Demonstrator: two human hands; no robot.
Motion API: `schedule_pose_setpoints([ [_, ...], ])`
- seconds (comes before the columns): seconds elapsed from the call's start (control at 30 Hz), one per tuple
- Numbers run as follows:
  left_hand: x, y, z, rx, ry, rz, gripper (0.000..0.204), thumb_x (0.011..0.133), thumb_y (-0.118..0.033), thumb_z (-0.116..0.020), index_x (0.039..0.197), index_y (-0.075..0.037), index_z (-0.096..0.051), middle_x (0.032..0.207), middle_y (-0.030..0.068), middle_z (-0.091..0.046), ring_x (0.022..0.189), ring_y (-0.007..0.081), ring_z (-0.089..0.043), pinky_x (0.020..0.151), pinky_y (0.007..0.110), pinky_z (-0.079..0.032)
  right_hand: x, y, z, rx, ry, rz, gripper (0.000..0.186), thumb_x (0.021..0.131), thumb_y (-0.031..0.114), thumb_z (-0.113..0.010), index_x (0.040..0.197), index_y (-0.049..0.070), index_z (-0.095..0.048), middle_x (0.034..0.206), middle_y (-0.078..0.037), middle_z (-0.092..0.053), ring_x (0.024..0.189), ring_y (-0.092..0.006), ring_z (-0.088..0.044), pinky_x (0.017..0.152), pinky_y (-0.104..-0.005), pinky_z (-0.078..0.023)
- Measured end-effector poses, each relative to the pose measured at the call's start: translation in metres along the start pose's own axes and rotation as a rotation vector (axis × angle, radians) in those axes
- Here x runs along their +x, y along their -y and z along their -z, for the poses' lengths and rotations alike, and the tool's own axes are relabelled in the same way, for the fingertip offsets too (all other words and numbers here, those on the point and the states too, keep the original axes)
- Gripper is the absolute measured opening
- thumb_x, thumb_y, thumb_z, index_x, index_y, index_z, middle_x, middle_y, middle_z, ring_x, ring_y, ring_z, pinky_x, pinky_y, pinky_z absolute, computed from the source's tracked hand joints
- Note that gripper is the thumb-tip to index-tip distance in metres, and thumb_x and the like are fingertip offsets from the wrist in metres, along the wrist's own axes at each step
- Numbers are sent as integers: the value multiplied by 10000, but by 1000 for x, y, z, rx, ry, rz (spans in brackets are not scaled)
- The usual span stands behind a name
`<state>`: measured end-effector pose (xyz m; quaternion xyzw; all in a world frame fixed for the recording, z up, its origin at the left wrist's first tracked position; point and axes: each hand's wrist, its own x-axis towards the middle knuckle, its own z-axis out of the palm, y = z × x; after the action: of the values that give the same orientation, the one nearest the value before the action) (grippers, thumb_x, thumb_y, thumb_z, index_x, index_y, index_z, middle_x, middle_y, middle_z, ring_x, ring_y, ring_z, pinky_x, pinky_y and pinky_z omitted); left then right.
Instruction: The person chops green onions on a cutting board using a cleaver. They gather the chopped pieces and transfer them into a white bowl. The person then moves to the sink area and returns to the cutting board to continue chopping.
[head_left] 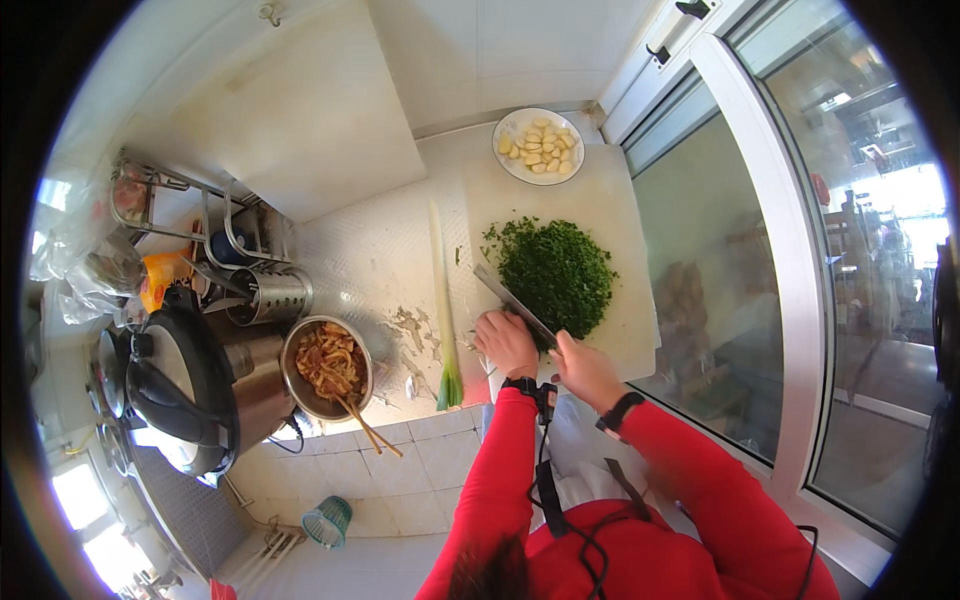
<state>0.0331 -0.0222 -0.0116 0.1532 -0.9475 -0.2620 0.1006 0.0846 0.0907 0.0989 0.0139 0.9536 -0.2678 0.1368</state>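
— Where do the person's hands sit against the cutting board (600, 215)?

— Both are at its near edge. The right hand (583, 368) is closed round the handle of a cleaver (512, 303), whose blade slants away from the person toward the board's middle. The left hand (506, 340) lies just left of the blade, fingers curled; whether it presses on the blade's back or on the board cannot be told.

— And what is being cut?

— A heap of chopped greens (557, 273), dark and fine, on the board's middle, touching the blade's right side.

— Anything else around the board?

— At its far edge stands a white plate (505, 128) of peeled garlic cloves (542, 148). Along its left edge lies a long leek (441, 300) (green end toward the person). Further left of the board, well apart from it, a metal bowl (292, 372) of cooked food holds chopsticks (368, 427), and beyond that stand a cooker (190, 390) and a steel utensil holder (272, 295).
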Motion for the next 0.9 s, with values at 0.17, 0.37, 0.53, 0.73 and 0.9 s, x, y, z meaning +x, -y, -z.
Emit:
schedule_pose_setpoints([
  [0.17, 1, -1, 3, -51, -40, -8, 127, 925, -185, -568, 950, -62, -546, 1019, 138, -563, 1031, 344, -537, 907, 468, -400, 23, 2, -1, 67, -58, 56, 214, 974, 235, -598, 1036, 79, -466, 779, -163, -665, 716, -399, -663, 590, -535, -501],
  [0.37, 2, -1, -3, 46, 5, 73, 129, 927, -188, -561, 952, -63, -549, 1055, 147, -559, 1012, 359, -529, 903, 466, -404, -5, -2, 33, 22, 89, 61, 210, 976, 244, -594, 1052, 89, -476, 793, -139, -673, 731, -395, -666, 599, -529, -505],
  [0.53, -1, 2, -4, 83, -21, -2, 131, 925, -188, -567, 949, -60, -550, 1062, 155, -556, 1005, 363, -526, 891, 463, -408, 5, 5, 3, -6, -6, 61, 184, 982, 230, -581, 1028, 89, -472, 792, -157, -670, 712, -406, -659, 592, -536, -501],
  [0.73, 1, 2, 0, -32, -68, 4, 136, 933, -191, -573, 938, -58, -544, 1054, 159, -551, 1001, 369, -525, 900, 481, -412, 31, -2, 0, 94, -33, 67, 199, 978, 226, -593, 1016, 81, -462, 784, -175, -656, 702, -422, -644, 588, -539, -491],
  [0.9, 2, 0, 0, -19, -95, 26, 147, 941, -199, -572, 933, -55, -540, 1050, 159, -550, 994, 366, -527, 911, 484, -414, 0, -5, 33, 40, 47, 53, 206, 982, 242, -591, 1025, 86, -462, 758, -137, -660, 718, -402, -660, 603, -535, -495],
])
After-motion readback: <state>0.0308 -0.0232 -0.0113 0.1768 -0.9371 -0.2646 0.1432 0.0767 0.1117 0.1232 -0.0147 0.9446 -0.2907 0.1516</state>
